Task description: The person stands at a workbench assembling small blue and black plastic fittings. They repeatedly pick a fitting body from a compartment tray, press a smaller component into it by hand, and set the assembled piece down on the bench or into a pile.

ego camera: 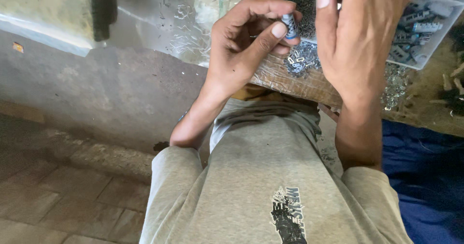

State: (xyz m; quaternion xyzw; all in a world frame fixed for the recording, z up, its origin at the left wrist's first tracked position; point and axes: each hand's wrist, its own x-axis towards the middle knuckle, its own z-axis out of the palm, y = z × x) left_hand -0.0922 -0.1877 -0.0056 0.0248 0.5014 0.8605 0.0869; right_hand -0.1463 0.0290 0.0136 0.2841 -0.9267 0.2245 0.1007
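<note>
My left hand [246, 41] pinches a small grey-blue cylindrical part [289, 26] between thumb and fingers, above the edge of a wooden board wrapped in clear plastic [285, 79]. My right hand [357, 36] hovers just to the right, its back toward me and fingers pointing away over a white tray [437, 43] of similar grey-blue parts. What its fingertips touch is hidden. A small heap of shiny metal clips [299, 63] lies on the board between both hands.
More metal clips [394, 87] are scattered at the board's right edge. Clear plastic sheeting [159, 26] covers the surface at the upper left. Below are my grey shirt [270, 176], a concrete step [96, 94], a brick floor [58, 200] and blue cloth [425, 176].
</note>
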